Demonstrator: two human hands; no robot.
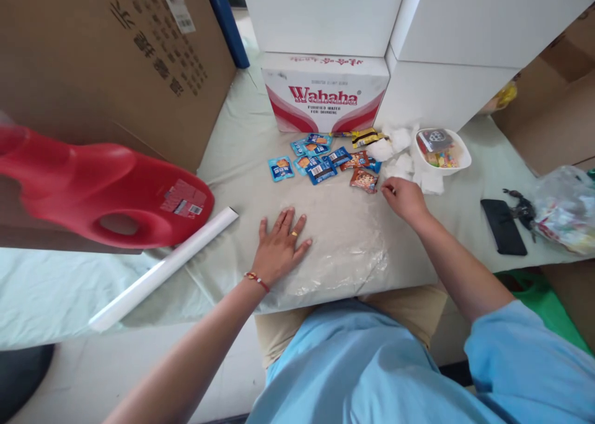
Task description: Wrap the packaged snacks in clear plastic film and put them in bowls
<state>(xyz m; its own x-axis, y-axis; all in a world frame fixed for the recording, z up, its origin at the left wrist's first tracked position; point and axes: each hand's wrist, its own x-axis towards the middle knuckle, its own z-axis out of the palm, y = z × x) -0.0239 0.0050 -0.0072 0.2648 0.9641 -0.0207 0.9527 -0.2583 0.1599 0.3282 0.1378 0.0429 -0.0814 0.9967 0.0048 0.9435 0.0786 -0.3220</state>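
Left hand (281, 244) lies flat and spread, holding nothing, on the clear sheet (353, 250) near the front edge of the bench (232, 163), with bare room between both hands. Right hand (404, 198), fingers curled, sits just beside a brown packet (364, 180); its grip is hidden. Boxes (325, 92) wall the back, and the red jug (102, 191) is cut off at left.
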